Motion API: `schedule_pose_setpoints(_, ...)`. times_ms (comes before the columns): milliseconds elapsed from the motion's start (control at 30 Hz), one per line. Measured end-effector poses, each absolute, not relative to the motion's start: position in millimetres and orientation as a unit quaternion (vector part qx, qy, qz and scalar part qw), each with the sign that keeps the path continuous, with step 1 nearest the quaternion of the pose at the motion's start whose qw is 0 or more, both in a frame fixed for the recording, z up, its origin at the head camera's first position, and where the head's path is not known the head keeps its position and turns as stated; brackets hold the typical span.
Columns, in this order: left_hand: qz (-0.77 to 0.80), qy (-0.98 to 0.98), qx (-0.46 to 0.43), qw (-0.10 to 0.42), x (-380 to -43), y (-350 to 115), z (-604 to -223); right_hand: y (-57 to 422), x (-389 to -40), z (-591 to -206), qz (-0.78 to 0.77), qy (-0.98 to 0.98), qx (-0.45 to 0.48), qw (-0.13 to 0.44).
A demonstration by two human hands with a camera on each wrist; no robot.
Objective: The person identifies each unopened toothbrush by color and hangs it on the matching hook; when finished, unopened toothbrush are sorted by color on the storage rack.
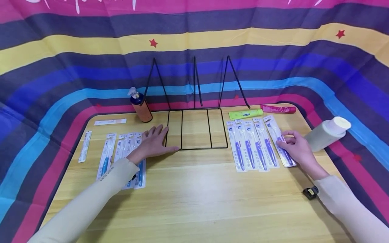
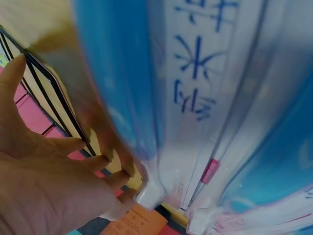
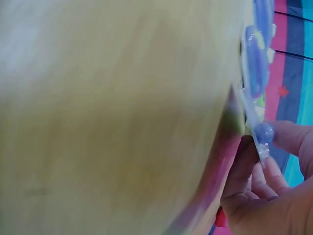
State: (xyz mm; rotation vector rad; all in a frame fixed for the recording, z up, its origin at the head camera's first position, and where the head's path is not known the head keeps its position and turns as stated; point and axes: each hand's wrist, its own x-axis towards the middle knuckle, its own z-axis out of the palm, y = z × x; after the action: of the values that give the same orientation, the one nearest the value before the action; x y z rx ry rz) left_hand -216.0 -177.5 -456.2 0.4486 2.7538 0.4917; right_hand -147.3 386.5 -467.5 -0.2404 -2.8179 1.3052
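Note:
My left hand (image 1: 153, 143) reaches over the blue packaged toothbrushes (image 1: 107, 153) with fingers spread. Its thumb lies by the front left corner of a black wire rack (image 1: 227, 135); whether it touches the wire I cannot tell. In the left wrist view the hand (image 2: 49, 181) holds nothing, and blue toothbrush packs (image 2: 195, 98) loom close. At the right, my right hand (image 1: 299, 150) pinches the edge of the rightmost purple packaged toothbrush (image 1: 275, 130), which lies slightly angled beside several others (image 1: 238, 148). In the right wrist view, thumb and fingers (image 3: 288, 137) sit on either side of that pack's edge.
An orange pump bottle (image 1: 142, 109) stands left of the rack. Green (image 1: 245, 114) and pink (image 1: 278, 109) tubes lie behind the purple row. A pale bottle (image 1: 325, 135) stands right of my right hand. Two slim packets (image 1: 110, 122) lie far left. Striped cloth (image 1: 188, 20) encloses the table.

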Motion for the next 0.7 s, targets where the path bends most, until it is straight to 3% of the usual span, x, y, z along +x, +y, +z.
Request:
schedule_pose_setpoints(200,0.189,0.955,0.15,0.171,-216.3,-177.4,-454.5,372.6,-143.2,-456.5,0.515,-0.852,-0.065,0.073)
schedule_pose_setpoints(500,0.216,0.948,0.161,0.167,-219.9,-179.2,-456.9,305.3,-120.4,-432.8,0.648,-0.761,-0.007,0.023)
schedule_pose_setpoints(700,0.217,0.948,0.165,0.167,-221.4,-182.4,-454.4,249.9,-109.9,-415.2,0.651,-0.751,0.103,0.039)
